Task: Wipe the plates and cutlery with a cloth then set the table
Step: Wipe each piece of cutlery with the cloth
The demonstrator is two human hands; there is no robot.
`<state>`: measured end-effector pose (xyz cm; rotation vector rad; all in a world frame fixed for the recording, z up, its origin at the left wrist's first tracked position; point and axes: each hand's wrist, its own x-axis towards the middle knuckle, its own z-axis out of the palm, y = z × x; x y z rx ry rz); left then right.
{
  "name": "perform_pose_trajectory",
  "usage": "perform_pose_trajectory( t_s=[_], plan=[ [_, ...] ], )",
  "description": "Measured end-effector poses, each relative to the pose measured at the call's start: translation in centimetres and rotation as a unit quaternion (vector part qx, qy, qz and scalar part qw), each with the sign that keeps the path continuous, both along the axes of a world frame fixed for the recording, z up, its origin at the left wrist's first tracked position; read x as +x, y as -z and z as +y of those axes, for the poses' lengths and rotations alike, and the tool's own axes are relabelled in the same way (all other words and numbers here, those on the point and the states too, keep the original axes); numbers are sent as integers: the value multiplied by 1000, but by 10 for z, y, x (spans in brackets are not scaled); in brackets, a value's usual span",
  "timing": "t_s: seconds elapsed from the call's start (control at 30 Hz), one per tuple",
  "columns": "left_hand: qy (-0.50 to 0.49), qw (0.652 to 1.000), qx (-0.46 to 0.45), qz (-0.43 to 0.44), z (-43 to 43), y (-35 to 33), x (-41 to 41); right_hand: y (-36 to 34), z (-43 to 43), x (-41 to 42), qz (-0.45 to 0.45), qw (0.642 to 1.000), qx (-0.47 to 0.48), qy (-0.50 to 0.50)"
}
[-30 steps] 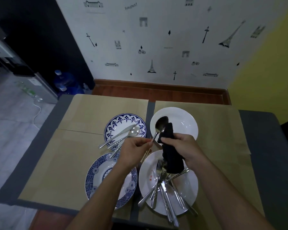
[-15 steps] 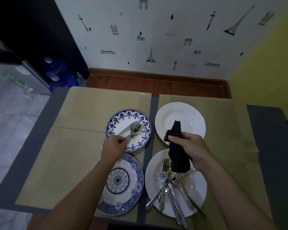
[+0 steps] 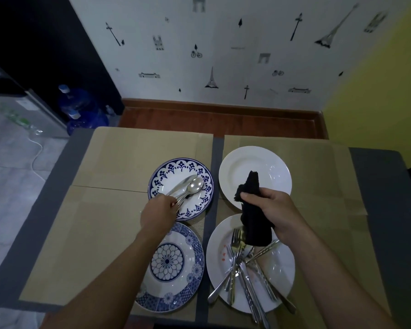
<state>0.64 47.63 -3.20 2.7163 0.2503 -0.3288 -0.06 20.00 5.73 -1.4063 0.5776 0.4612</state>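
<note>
My left hand (image 3: 157, 212) pinches the handle end of a spoon (image 3: 195, 185) that lies beside a knife (image 3: 181, 184) on the far blue-patterned plate (image 3: 166, 167). My right hand (image 3: 272, 208) grips a black cloth (image 3: 255, 230) above the near white plate (image 3: 284, 276). That plate carries a pile of forks, knives and spoons (image 3: 243, 264) and a few red specks. An empty white plate (image 3: 271, 162) sits at the far right. A second blue-patterned plate (image 3: 176, 283) lies near me, partly under my left forearm.
The four plates sit on brown cardboard sheets (image 3: 119, 210) covering a grey table (image 3: 384, 210). Blue water bottles (image 3: 80, 108) and a grey appliance (image 3: 40, 115) stand on the floor at the far left. A wall rises beyond the table's far edge.
My left hand carried the spoon away from the cloth and laid it on the far blue plate. The right hand stayed over the near white plate with the cloth.
</note>
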Motion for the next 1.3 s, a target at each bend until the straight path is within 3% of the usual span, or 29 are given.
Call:
perform_pose_trajectory(
  t_s=[0.17,0.4,0.67,0.87,1.3],
  plan=[
    [19,999,24,-24,-12,-2,-3,-5,-14,-8,-30,999,-4,-10],
    [43,999,-19,-18,-53,-10,-18,-8,-37,-26,-84,996,-17,-21],
    [116,987,-77,84,-111,1,-57,-10,-63,-48,-97,995,-8,-1],
    [96,978,-82,168,-133,17,-86,-6,-73,-61,-90,996,2,6],
    [19,986,-139,87,-130,22,-101,-2,-76,-72,-81,996,6,-36]
  ],
)
